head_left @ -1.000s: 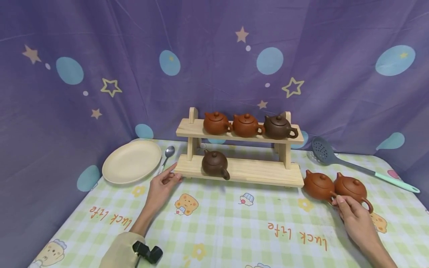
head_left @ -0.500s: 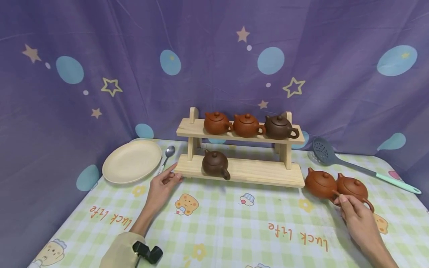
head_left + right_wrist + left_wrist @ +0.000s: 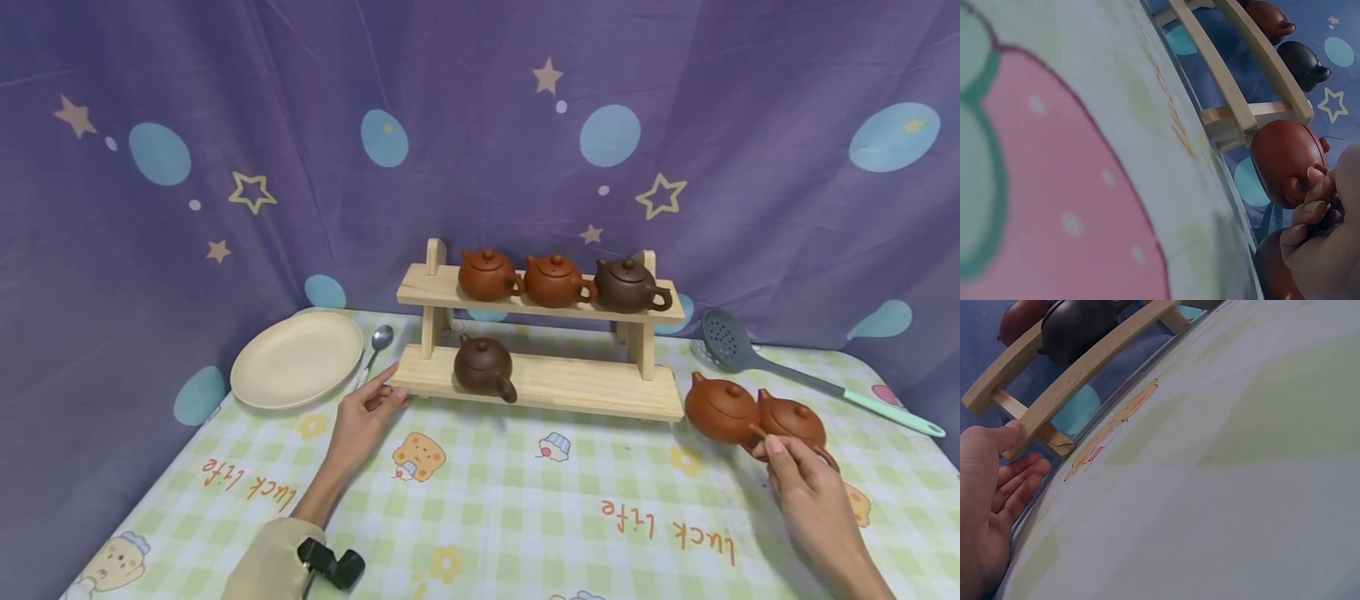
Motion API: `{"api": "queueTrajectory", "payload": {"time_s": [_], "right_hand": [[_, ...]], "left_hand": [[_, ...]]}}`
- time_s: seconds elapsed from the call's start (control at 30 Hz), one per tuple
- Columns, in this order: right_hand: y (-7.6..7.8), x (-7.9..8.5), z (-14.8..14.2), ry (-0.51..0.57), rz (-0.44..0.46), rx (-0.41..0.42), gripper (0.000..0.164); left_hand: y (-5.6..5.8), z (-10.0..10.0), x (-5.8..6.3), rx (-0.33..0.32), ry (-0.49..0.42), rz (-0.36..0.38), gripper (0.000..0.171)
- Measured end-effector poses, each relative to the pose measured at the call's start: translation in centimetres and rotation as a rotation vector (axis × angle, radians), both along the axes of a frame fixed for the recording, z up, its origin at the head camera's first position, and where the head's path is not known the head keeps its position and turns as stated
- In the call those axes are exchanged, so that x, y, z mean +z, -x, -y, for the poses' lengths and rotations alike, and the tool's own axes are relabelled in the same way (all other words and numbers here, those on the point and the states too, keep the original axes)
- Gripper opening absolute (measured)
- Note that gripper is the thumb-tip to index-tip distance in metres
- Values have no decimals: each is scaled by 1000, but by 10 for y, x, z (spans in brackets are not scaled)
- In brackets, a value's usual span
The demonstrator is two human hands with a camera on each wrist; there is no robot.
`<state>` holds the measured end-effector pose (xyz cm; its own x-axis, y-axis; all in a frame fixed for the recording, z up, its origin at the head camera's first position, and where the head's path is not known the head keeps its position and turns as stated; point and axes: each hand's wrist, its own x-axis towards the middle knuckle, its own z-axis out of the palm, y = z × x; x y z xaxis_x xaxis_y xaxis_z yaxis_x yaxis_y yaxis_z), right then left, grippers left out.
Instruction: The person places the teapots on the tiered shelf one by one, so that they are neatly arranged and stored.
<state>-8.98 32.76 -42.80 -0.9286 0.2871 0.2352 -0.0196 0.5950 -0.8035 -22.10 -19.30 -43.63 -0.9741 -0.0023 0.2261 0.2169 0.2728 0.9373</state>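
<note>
My right hand (image 3: pixel 813 492) pinches the handle of a reddish-brown teapot (image 3: pixel 722 411), just right of the wooden two-tier shelf (image 3: pixel 592 385). A second reddish-brown teapot (image 3: pixel 793 419) is close behind it, partly covered by the hand. Whether the held pot touches the cloth is hard to tell. At the shelf's lower left end, my left hand (image 3: pixel 363 423) grips the board, thumb (image 3: pixel 1009 434) on it and fingers beneath. One dark brown teapot (image 3: pixel 482 367) sits on the lower board. Two reddish-brown teapots (image 3: pixel 487 277) and a dark one (image 3: pixel 628 286) line the upper board.
A cream plate (image 3: pixel 296 362) and a spoon (image 3: pixel 380 340) lie left of the shelf. On the far right, a slotted skimmer (image 3: pixel 787 369) with a mint handle lies across the checked tablecloth (image 3: pixel 525 500). Behind everything hangs a purple curtain (image 3: pixel 480 192).
The held teapot has shifted slightly right, a little away from the shelf's end, along with my right hand. My left hand keeps its place on the shelf.
</note>
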Motion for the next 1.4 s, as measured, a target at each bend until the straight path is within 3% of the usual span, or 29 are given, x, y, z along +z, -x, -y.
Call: {"api": "queueTrajectory", "payload": {"time_s": [0.07, 0.47, 1.13, 1.4], "right_hand": [[0, 1, 1, 8, -21, 8, 36], [0, 9, 8, 58, -89, 38, 32], [11, 18, 36, 36, -47, 67, 31], [15, 19, 49, 59, -85, 116, 29]], "left_hand": [[4, 3, -8, 2, 0, -7, 51], [4, 2, -8, 7, 5, -18, 50], [6, 2, -11, 22, -7, 4, 51], [5, 1, -9, 20, -3, 4, 50]]}}
